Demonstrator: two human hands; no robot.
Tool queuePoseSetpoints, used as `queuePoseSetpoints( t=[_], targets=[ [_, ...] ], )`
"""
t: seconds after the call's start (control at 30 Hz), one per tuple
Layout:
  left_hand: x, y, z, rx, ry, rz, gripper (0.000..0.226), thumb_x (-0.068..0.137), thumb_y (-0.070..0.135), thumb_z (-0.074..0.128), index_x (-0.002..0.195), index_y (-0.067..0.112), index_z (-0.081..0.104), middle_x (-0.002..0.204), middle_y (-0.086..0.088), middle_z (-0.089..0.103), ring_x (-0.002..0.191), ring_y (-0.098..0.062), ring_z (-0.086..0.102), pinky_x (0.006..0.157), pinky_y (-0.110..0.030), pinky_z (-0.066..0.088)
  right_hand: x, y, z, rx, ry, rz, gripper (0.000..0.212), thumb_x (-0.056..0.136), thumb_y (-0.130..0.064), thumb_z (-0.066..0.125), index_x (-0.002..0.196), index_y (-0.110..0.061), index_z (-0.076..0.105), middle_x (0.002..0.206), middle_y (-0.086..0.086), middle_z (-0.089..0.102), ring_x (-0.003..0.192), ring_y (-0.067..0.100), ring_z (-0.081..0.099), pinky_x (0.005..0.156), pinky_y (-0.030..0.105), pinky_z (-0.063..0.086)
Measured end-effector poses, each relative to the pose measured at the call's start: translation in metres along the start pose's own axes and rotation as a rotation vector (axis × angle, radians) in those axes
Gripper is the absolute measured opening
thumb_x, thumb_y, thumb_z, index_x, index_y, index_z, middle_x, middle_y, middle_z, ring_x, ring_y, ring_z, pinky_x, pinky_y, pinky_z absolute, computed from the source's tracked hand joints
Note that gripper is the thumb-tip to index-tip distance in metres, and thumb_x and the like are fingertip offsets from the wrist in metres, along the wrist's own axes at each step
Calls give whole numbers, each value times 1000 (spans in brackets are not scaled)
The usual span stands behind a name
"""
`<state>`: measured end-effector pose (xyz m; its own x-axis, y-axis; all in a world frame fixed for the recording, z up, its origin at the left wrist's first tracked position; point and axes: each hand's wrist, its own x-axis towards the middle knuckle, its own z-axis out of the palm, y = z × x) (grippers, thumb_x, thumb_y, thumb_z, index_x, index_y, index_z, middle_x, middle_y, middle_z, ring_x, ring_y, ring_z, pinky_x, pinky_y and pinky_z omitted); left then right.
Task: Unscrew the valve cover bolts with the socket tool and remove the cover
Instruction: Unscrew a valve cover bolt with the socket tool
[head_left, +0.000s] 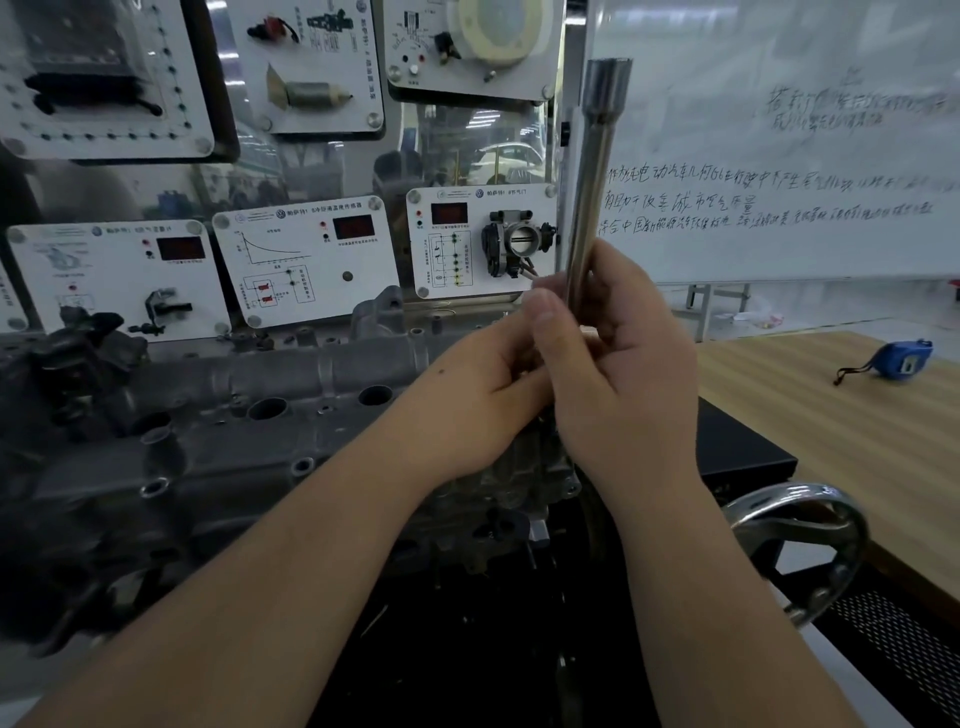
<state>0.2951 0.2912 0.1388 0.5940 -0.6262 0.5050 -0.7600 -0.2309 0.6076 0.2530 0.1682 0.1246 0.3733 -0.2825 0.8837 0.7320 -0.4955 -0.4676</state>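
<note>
Both of us... no: our right hand (618, 364) wraps its grip around the lower shaft of the socket tool (592, 192), held upright with the socket end topmost, well above the valve cover (223, 415). Our left hand (483, 395) pinches something small at the tool's lower end; what it is, we cannot tell. We judge the cover lies below and left, so the tool must flip down.
</note>
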Motion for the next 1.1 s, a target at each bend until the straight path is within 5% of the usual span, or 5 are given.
queuePoseSetpoints(
  t=[0.33,0.57,0.77,0.93,1.1],
  targets=[
    [-3,0,-2,-60,-41,-41,30,110,30,44,134,25,61,121,8,72,116,-8,66,104,-43,53,-1,0,1,-11,5,-9,39,104,-28,47,143,-27,47,100,-21,73,103,-3,69,84,23,56],
    [1,3,1,24,-14,-19,25,104,29,55,128,23,61,108,-8,73,97,-28,71,86,-53,56,0,-2,-2,-63,80,-38,16,100,-32,55,99,-21,66,87,-5,66,76,7,63,65,19,50],
    [-2,0,0,-16,-18,-22,20,109,29,47,118,29,66,109,7,73,102,-10,69,92,-32,56,0,0,-6,-28,25,24,42,104,-33,46,142,-17,53,106,-15,76,87,5,73,73,29,60],
    [-1,2,-1,32,-16,-16,20,108,31,48,120,30,65,109,2,73,101,-17,70,91,-44,55,3,-4,-4,29,-2,15,20,102,-36,49,111,-53,56,97,-14,73,84,10,71,72,33,60],
    [-1,4,2,29,7,-15,24,105,30,53,128,25,60,97,-10,73,87,-34,68,78,-53,54,2,-1,-6,-83,32,23,24,103,-30,52,95,-12,66,77,-3,68,70,15,63,59,31,50]
  ],
)
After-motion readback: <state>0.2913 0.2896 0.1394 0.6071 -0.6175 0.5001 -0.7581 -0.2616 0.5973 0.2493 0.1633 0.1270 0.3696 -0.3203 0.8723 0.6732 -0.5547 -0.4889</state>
